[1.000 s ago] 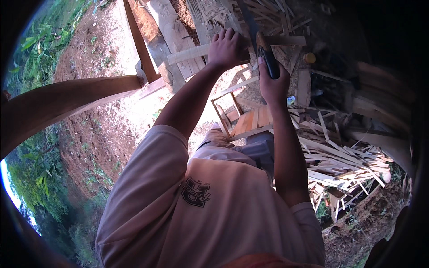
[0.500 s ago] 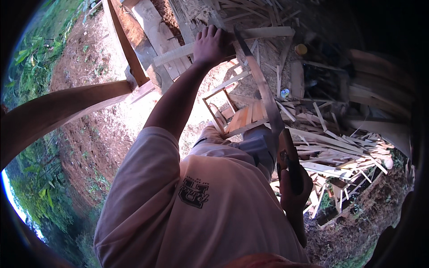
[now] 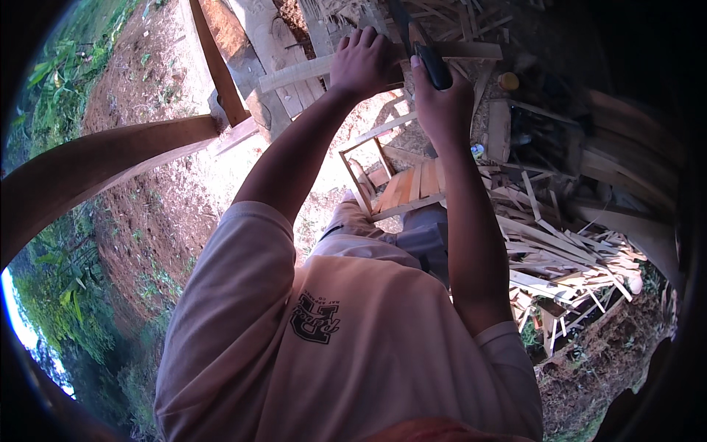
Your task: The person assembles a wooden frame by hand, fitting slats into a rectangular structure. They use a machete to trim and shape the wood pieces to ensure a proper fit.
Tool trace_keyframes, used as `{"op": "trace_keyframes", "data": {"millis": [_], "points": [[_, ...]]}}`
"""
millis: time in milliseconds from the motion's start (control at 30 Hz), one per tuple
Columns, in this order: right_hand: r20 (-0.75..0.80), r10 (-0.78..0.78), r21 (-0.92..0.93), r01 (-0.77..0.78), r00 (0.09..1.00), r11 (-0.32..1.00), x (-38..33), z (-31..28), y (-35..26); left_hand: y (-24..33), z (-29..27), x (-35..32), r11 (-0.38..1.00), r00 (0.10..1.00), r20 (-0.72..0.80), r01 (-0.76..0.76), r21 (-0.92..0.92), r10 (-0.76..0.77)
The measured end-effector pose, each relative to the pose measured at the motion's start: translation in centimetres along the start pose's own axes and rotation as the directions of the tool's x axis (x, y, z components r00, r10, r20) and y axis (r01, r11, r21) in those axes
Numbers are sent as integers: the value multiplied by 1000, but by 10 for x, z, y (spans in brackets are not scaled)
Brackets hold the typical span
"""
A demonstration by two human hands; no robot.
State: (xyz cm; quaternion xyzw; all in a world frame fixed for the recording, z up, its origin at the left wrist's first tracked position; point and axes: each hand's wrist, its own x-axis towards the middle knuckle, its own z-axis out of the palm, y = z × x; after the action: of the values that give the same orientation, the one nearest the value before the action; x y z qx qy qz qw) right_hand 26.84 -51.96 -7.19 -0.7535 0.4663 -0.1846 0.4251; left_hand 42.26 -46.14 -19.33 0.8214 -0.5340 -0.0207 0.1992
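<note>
My left hand (image 3: 362, 65) presses down on a pale wooden strip (image 3: 294, 74), its fingers curled over the far edge. The strip lies crosswise over the planks of a rough workbench (image 3: 254, 33). My right hand (image 3: 444, 99) is closed around the dark handle of a handsaw (image 3: 433, 68), just right of my left hand. The saw blade (image 3: 400, 22) points away from me and crosses the strip; its far end runs out at the top of the picture. Whether the teeth touch the wood cannot be made out.
Below the bench stands a small slatted wooden frame (image 3: 409, 188), near my legs. Heaps of offcuts (image 3: 567, 250) cover the ground at the right. A curved timber beam (image 3: 110, 166) and a post (image 3: 217, 66) stand at the left. A yellow-lidded container (image 3: 508, 81) sits in shadow.
My right hand has pushed the saw forward, from beside my body up to the strip. My left hand remains on the strip; the view has shifted slightly.
</note>
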Motion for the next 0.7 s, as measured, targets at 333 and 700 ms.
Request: {"op": "trace_keyframes", "data": {"millis": [333,700], "points": [[-40,89,134,-83,995,988,-117,-34,72,-5,11,-4,997,997,-62,57,58,-54],[58,345,-80,-341,937,937,-235,-186,-30,0,3,-2,1000,999,-25,30,-8,-30]]}}
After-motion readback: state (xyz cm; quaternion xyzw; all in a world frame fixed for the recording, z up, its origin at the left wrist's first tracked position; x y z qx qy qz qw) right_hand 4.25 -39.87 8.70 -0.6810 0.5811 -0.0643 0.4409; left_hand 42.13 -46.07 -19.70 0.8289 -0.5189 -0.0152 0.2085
